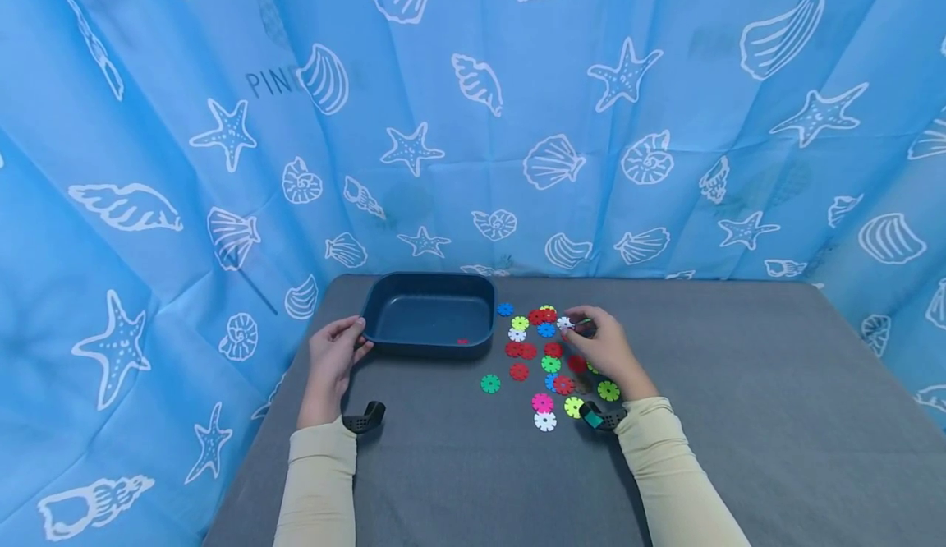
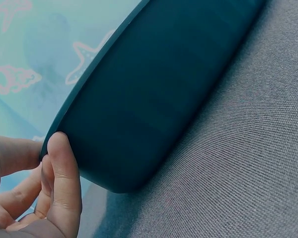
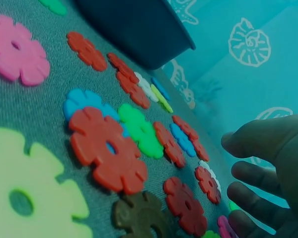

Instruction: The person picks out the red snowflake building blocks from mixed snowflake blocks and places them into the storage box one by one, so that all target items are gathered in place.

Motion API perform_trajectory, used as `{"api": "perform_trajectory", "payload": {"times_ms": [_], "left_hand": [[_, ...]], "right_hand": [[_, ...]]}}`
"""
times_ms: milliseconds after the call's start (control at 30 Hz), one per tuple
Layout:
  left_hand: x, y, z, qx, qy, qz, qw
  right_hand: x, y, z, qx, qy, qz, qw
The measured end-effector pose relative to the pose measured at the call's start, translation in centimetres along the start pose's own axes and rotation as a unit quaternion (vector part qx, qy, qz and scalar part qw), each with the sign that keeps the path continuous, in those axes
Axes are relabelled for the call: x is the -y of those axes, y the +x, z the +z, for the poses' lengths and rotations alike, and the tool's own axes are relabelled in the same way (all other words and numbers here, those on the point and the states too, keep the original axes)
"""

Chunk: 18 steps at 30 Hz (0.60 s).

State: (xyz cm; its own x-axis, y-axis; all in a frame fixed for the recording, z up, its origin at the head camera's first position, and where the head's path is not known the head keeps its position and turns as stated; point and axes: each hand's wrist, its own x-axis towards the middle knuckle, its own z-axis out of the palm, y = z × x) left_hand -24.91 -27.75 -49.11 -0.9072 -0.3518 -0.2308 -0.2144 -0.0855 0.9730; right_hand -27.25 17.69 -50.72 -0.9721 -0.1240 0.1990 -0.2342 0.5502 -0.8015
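Observation:
At the left corner of a dark blue plastic bin (image 1: 421, 350), my left hand (image 1: 336, 354) pinches the rim between thumb and fingers. One small red piece (image 1: 462, 342) lies inside the bin. Several flat, notched plastic flower discs are spread over the cloth to its right. My right hand (image 1: 602, 350) hovers over the far right part of this spread, close to a white disc (image 1: 564, 323). Its fingers (image 3: 253, 201) reach out loosely with nothing seen between them and the thumb. A red disc (image 3: 207, 184) lies just beyond those fingertips, overlapping a white one.
Nearer me lie a pink disc (image 1: 543, 402), a white disc (image 1: 545, 422) and a yellow disc (image 1: 573, 407). A green disc (image 1: 490, 383) sits apart, in front of the bin. Grey cloth (image 1: 473, 481) covers the table; a blue seashell-print curtain (image 1: 458, 161) hangs behind.

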Motion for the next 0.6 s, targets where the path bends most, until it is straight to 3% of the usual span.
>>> {"api": "perform_trajectory", "payload": {"times_ms": [600], "left_hand": [[0.01, -0.04, 0.12, -0.005, 0.002, 0.002, 1.0000]], "right_hand": [[-0.44, -0.05, 0.10, 0.015, -0.042, 0.001, 0.9990]]}}
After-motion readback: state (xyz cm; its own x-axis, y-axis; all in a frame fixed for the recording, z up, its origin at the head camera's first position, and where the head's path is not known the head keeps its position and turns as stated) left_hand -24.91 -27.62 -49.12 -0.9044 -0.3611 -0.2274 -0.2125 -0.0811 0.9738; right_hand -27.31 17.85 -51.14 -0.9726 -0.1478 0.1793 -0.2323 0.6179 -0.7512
